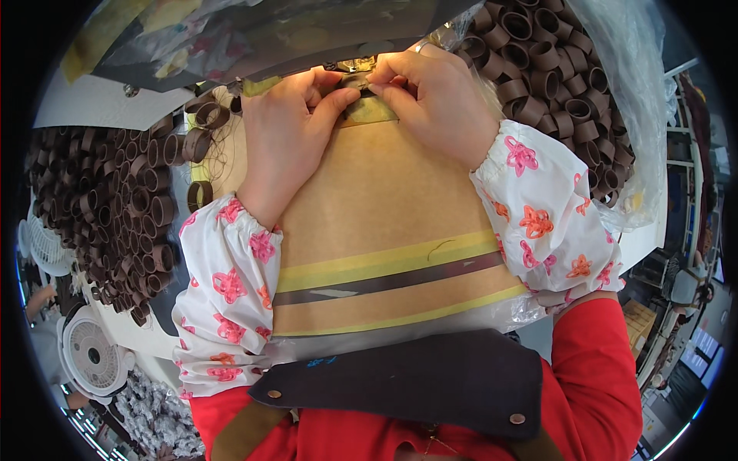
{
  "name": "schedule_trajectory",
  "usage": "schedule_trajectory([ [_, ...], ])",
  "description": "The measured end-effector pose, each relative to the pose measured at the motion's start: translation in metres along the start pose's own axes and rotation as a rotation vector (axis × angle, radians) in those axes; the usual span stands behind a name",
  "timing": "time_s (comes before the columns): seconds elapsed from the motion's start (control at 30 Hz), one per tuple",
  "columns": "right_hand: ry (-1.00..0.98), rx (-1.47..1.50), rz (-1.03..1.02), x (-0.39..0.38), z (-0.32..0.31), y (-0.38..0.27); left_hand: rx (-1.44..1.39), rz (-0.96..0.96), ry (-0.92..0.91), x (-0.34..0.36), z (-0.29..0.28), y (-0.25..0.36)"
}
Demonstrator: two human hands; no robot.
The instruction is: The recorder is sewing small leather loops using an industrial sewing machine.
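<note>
Both my hands meet at the lit needle area [355, 64] under the dark body of a sewing machine [300, 34]. My left hand [280, 131] is closed, its thumb and fingers pinching the left side of a small dark brown piece [356, 81]. From the other side, my right hand [442, 96] pinches the same piece between thumb and forefinger. Fingers cover most of it, so its full shape does not show. Below my fingertips lies a tan work surface [369, 184] with yellow tape strips. A few brown loops [209, 115] with loose threads lie beside my left hand.
Many brown loops [127, 200] are heaped at the left. Another pile of brown loops [538, 61] fills a clear plastic bag [642, 115] at the right. A dark band [384, 286] crosses the near part of the surface. A white fan [94, 352] stands at the lower left.
</note>
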State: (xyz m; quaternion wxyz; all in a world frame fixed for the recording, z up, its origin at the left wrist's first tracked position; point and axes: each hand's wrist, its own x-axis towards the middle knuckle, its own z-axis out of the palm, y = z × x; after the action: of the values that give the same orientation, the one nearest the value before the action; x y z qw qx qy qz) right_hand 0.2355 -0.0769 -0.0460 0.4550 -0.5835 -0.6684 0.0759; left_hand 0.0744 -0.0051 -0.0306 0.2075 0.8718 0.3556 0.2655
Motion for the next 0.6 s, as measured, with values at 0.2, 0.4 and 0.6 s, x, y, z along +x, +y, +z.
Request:
schedule_trajectory([
  [0.2,0.007,-0.025,-0.017,0.001,0.003,0.000,-0.004,-0.039,-0.048,0.003,-0.001,-0.002],
  [0.4,0.006,-0.021,-0.002,0.002,0.003,-0.005,-0.004,-0.012,-0.040,0.003,-0.002,-0.003],
  [0.6,-0.062,-0.208,0.045,0.003,-0.005,-0.010,0.021,0.007,-0.047,0.004,-0.001,-0.005],
])
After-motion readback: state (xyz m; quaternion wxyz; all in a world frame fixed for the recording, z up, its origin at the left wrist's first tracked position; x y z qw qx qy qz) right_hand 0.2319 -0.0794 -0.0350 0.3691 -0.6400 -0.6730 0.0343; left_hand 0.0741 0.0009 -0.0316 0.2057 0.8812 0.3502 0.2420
